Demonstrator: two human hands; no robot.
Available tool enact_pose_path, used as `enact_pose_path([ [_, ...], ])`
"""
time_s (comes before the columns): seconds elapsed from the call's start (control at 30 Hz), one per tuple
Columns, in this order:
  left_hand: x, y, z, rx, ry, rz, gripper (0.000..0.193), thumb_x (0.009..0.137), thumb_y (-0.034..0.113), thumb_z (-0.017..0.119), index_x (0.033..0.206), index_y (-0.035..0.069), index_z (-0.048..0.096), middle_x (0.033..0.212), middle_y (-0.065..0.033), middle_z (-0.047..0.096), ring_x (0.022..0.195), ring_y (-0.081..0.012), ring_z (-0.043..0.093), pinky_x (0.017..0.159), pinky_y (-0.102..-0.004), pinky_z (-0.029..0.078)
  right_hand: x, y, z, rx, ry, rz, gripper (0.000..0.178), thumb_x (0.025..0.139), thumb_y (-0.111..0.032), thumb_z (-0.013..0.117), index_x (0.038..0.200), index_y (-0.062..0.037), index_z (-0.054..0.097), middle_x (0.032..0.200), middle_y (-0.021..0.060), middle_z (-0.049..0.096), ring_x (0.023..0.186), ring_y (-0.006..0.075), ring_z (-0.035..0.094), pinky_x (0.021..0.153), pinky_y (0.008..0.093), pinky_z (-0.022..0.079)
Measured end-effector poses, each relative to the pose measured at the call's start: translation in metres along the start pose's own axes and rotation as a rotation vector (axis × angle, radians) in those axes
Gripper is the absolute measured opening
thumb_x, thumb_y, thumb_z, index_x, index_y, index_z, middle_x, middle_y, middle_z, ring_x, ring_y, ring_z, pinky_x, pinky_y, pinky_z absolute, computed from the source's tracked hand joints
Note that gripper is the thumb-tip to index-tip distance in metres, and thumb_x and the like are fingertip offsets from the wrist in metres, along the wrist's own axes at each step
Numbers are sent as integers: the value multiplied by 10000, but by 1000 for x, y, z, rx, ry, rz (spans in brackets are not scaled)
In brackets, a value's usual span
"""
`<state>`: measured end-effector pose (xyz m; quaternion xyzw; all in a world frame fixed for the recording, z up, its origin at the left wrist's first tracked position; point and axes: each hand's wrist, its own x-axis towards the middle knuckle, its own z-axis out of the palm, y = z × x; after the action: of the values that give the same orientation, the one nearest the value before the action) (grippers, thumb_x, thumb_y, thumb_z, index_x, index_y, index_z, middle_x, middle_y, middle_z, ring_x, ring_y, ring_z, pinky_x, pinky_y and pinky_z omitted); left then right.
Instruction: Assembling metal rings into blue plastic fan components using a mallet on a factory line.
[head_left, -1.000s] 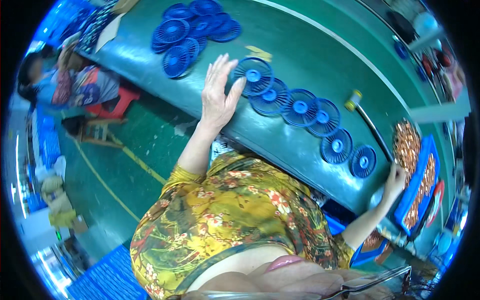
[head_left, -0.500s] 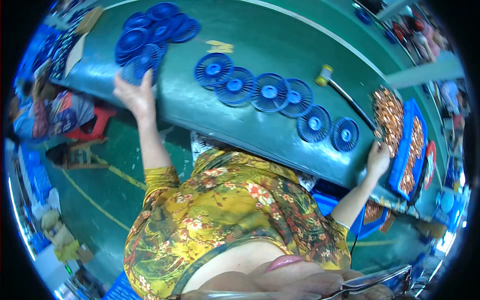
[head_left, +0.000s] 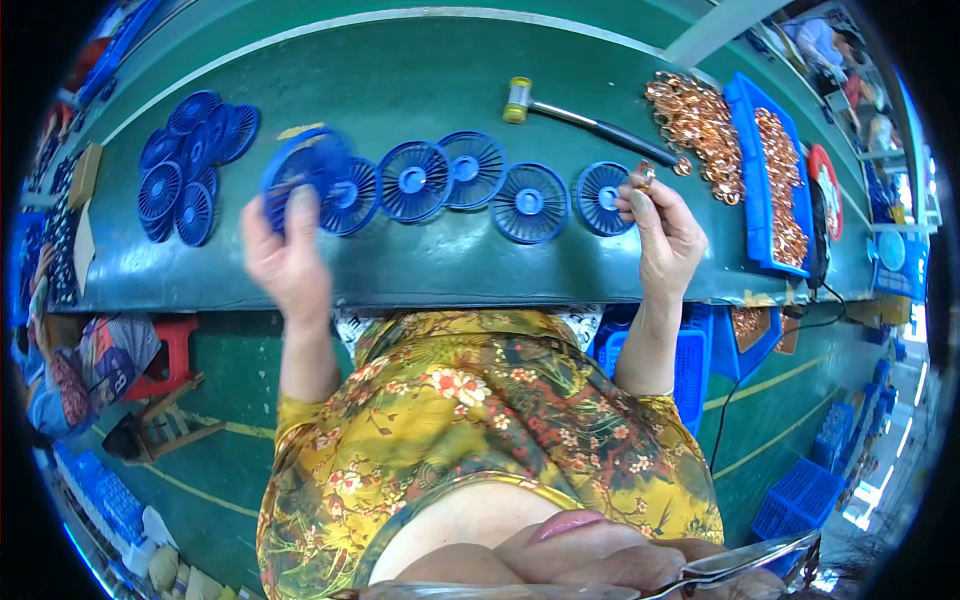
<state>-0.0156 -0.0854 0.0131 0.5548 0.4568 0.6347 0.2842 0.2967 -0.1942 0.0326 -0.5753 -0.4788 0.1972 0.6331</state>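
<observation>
In the head view, the left hand (head_left: pixel 290 262) is reaching in at about half past nine, its thumb and fingers clamping on a blurred blue grille (head_left: pixel 322 158), round and spoked, which is hovering over the left end of a row. The right hand (head_left: pixel 670 245) is rising at about two o'clock, with thumb and fingertips pinching a small copper-coloured ring (head_left: pixel 643 178); behind these fingers, the rightmost row grille (head_left: pixel 597 195) is lying partly hidden.

The row grilles (head_left: pixel 412 182) are stretching across the green counter (head_left: pixel 420 275) from about ten o'clock through twelve to nearly two, some overlapping. A pile of blue grilles (head_left: pixel 160 190) is resting at ten o'clock. At one o'clock a mallet (head_left: pixel 600 128) with a yellowish head is lying aslant, its dark handle pointing toward four. Near the handle's end a heap of copper-coloured pieces (head_left: pixel 700 130) is spreading, and just beyond it, at two o'clock, a long blue tray (head_left: pixel 742 130) is holding more of them. Toward nine o'clock another person (head_left: pixel 90 365) is staying beside a red stool (head_left: pixel 178 350).
</observation>
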Motion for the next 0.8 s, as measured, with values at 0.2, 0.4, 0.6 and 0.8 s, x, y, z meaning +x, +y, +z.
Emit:
enact_pose_path([
  [0.2, -30, 38, 59, -324, -396, -232, 168, 966, 184, 529, 1021, 26, 553, 892, 17, 534, 801, -46, 485, 716, -206, 433, -2, -18, 33, -296, -56, -414, 156, 737, -3, 748, 874, -13, 674, 861, 94, 630, 782, 187, 615, 636, 265, 489],
  [0.4, -41, 47, 79, -447, -557, -326, 303, 998, 275, 458, 1119, 6, 523, 984, -25, 550, 889, -65, 499, 791, -222, 434, -7, -28, 59, -302, -130, -597, 225, 626, -46, 813, 796, -54, 665, 773, 71, 641, 652, 196, 616, 559, 289, 490],
  [0.6, -48, 38, 80, -343, -555, -206, 303, 984, 235, 482, 1179, 3, 473, 968, -60, 561, 875, -93, 520, 773, -254, 448, -2, -27, 83, -427, -143, -653, 154, 683, -86, 758, 746, -71, 618, 724, 50, 584, 627, 226, 560, 545, 333, 432],
  [0.8, -59, 31, 84, -351, -545, -178, 193, 913, 54, 508, 1076, 18, 411, 850, -39, 516, 693, -76, 459, 593, -259, 424, -8, -19, 93, -567, -136, -490, 131, 756, -117, 708, 802, -65, 597, 764, 68, 578, 717, 253, 558, 649, 370, 420],
])
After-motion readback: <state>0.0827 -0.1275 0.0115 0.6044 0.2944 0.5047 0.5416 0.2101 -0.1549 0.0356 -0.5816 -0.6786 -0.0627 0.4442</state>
